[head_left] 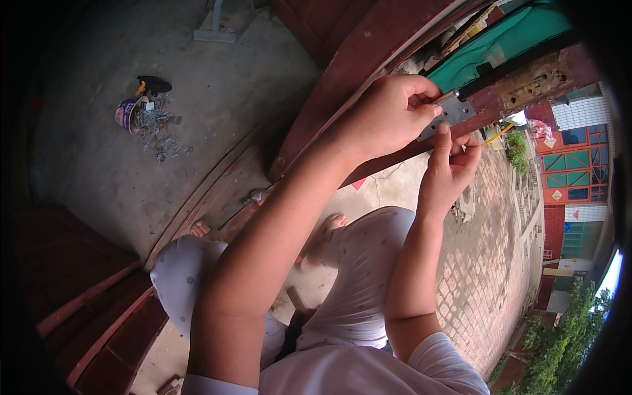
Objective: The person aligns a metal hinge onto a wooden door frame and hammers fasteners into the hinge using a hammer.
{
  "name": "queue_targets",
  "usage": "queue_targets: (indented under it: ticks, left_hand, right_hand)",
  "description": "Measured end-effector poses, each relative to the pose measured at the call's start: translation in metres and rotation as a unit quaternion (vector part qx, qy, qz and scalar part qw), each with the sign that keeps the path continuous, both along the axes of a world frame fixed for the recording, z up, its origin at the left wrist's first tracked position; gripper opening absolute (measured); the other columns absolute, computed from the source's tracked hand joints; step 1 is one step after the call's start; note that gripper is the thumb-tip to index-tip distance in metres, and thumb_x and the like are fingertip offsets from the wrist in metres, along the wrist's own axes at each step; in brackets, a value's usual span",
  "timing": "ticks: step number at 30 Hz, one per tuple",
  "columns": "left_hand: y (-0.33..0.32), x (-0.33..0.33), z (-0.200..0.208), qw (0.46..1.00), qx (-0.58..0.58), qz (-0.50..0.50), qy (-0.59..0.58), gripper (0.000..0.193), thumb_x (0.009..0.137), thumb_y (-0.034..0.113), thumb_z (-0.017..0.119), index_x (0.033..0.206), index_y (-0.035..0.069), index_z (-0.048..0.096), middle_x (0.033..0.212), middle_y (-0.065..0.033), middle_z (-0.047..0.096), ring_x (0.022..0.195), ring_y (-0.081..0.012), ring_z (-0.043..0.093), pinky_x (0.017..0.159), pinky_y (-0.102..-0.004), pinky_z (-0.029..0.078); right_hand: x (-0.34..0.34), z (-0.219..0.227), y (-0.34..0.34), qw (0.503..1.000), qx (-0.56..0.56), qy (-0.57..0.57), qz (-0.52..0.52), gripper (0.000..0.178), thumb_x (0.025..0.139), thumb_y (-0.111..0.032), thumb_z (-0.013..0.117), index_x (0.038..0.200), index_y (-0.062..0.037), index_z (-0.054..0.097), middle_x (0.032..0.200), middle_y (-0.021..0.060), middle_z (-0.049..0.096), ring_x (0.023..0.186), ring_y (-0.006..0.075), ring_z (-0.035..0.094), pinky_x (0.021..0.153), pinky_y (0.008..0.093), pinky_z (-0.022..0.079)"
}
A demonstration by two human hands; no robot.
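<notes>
A grey metal hinge (461, 112) with screw holes lies against the edge of a dark red wooden door frame (487, 118). My left hand (398, 112) is closed, its thumb and forefinger pinching the hinge by its knuckle side. From below, my right hand (449, 172) presses its thumb on the lower edge of the plate. A thin yellow pencil (498, 135) sticks out to the right from the curled fingers of that hand. Farther along the wood is a worn, bare patch (536, 82) with several dark holes. My fingers hide part of the hinge.
On the concrete floor at left, a tipped purple tub (125, 115) has spilled metal hardware (161, 128) beside a black-and-yellow item (155, 84). A hammer (253, 197) lies by the threshold near my feet. Green mesh (500, 46) fills the frame; a brick courtyard (474, 270) stretches right.
</notes>
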State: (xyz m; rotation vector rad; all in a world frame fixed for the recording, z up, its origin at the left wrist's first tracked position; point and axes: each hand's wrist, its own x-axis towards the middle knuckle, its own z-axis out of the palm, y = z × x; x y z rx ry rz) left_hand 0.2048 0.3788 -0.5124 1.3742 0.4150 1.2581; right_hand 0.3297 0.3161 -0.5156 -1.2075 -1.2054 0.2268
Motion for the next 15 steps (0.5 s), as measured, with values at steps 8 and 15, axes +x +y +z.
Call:
queue_targets:
  ticks: [8, 15]
  left_hand:
    - [0.0023, 0.003, -0.0011, 1.0, 0.011, 0.0, -0.017, 0.02, 0.088, 0.008, 0.064, 0.103, -0.005, 0.061, 0.09, -0.0059, 0.066, 0.084, -0.0099, 0.062, 0.076, -0.0239, 0.05]
    - [0.0013, -0.0005, 0.0041, 1.0, 0.001, -0.017, -0.008, 0.021, 0.088, 0.007, 0.064, 0.103, -0.006, 0.061, 0.09, -0.005, 0.066, 0.083, -0.0097, 0.062, 0.076, -0.0241, 0.051]
  right_hand:
    - [0.0006, -0.0025, 0.0019, 1.0, -0.002, 0.016, 0.0, 0.025, 0.087, -0.009, 0.069, 0.094, -0.0062, 0.045, 0.067, -0.0067, 0.044, 0.06, 0.0005, 0.038, 0.055, 0.0154, 0.029]
    - [0.0019, -0.0005, 0.0009, 1.0, -0.004, 0.017, 0.01, 0.025, 0.087, -0.009, 0.069, 0.094, -0.0059, 0.045, 0.067, -0.0064, 0.045, 0.06, 0.0006, 0.039, 0.055, 0.0157, 0.03]
